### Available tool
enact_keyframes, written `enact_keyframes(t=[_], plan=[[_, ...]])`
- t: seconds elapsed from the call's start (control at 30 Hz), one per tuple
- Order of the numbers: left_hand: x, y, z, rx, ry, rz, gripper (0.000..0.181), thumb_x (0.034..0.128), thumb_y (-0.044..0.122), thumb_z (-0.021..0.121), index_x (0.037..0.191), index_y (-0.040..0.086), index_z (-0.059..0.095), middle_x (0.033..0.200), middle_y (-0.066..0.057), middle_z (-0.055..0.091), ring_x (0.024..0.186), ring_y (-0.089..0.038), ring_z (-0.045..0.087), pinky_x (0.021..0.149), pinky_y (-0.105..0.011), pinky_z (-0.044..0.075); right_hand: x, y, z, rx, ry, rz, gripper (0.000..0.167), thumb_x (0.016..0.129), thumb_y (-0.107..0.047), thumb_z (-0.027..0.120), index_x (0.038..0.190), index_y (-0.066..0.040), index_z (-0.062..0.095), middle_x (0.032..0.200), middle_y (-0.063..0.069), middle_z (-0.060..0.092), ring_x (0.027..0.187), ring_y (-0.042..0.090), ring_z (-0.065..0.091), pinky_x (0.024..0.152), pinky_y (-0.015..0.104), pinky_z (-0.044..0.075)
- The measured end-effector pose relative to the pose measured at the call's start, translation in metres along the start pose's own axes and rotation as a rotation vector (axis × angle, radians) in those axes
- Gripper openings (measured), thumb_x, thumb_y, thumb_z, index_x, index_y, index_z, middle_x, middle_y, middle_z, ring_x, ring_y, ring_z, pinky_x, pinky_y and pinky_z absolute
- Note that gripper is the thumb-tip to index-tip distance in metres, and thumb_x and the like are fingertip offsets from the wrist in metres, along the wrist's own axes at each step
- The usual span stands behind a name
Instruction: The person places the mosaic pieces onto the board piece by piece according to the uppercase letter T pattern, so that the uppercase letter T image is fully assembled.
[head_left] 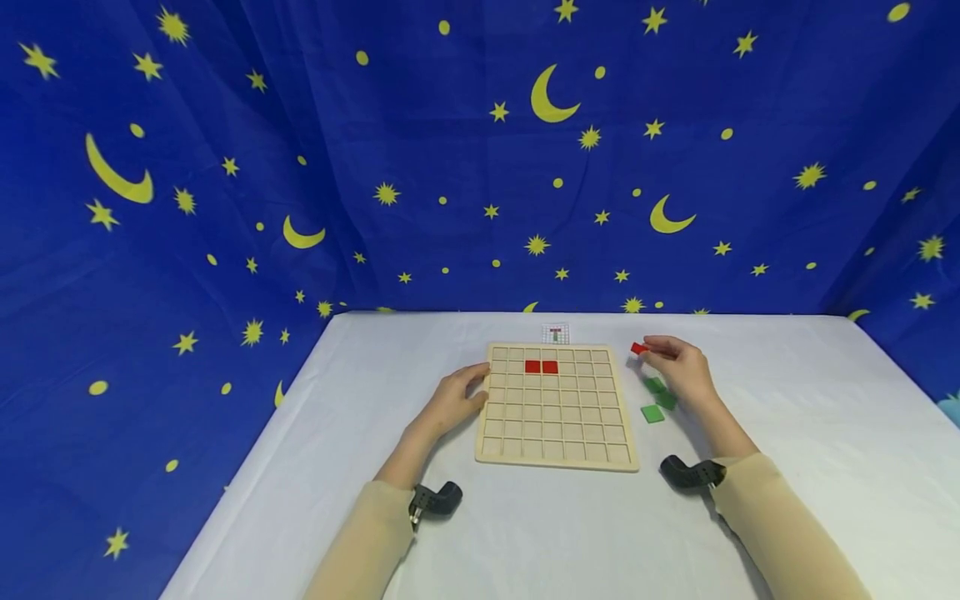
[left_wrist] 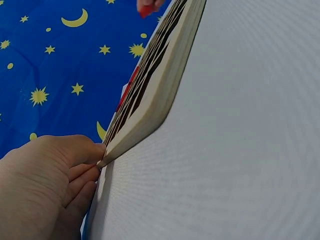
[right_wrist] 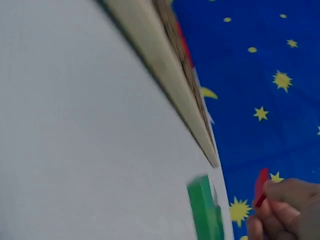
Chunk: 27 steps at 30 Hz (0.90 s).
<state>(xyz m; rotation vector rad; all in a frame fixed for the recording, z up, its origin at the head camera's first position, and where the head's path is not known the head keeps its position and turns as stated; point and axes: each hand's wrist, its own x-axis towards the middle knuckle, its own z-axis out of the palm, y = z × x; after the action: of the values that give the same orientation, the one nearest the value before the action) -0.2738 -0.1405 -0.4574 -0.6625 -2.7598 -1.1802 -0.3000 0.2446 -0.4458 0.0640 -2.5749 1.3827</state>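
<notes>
A wooden grid board lies on the table, two red square tiles side by side in its second row from the back. My left hand holds the board's left edge, the thumb over the rim, as the left wrist view of the hand also shows. To the right of the board, my right hand pinches another red tile between thumb and fingers, raised above the table. Under and beside that hand lie several green tiles, partly hidden by it.
Behind the board lies a small printed card with a red and green pattern on a grid. A white cloth covers the table. Blue fabric with yellow stars and moons hangs at the back and sides.
</notes>
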Motion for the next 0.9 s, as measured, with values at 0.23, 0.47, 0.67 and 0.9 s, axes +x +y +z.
enact_keyframes(t=[0.23,0.47,0.67,0.9], plan=[[0.001,-0.003,0.001,-0.002,0.009,0.015,0.050,0.0881,0.005,0.063,0.135,-0.002,0.047,0.132,-0.016,0.053,0.124,-0.028,0.047,0.105,-0.035,0.039,0.007,-0.016,-0.011,0.037,-0.006,-0.013,0.042,0.091,-0.022,0.064,0.125,0.002,0.057,0.116,0.019,0.062,0.090,0.002,0.057,0.073,0.007,0.047],[0.001,-0.002,0.001,0.003,0.004,0.019,0.050,0.0877,0.006,0.063,0.135,-0.002,0.048,0.132,-0.016,0.052,0.124,-0.028,0.048,0.105,-0.035,0.039,0.009,-0.026,-0.006,0.065,-0.054,-0.043,0.047,0.090,-0.027,0.066,0.126,0.002,0.057,0.121,0.020,0.060,0.099,0.012,0.060,0.076,0.008,0.048],[0.001,-0.002,0.000,0.008,-0.002,0.016,0.050,0.0881,0.006,0.063,0.135,-0.002,0.047,0.133,-0.016,0.052,0.124,-0.027,0.047,0.105,-0.035,0.039,0.011,-0.036,0.007,0.091,-0.109,-0.088,0.044,0.089,-0.025,0.067,0.124,0.000,0.059,0.121,0.016,0.061,0.099,0.012,0.061,0.076,0.010,0.050],[0.001,0.000,0.000,0.018,-0.005,0.005,0.050,0.0887,0.007,0.062,0.136,-0.001,0.047,0.132,-0.015,0.052,0.124,-0.027,0.047,0.105,-0.035,0.039,0.012,-0.051,0.021,0.115,-0.142,-0.125,0.043,0.089,-0.025,0.067,0.123,0.000,0.060,0.120,0.016,0.062,0.103,0.026,0.061,0.077,0.016,0.052]])
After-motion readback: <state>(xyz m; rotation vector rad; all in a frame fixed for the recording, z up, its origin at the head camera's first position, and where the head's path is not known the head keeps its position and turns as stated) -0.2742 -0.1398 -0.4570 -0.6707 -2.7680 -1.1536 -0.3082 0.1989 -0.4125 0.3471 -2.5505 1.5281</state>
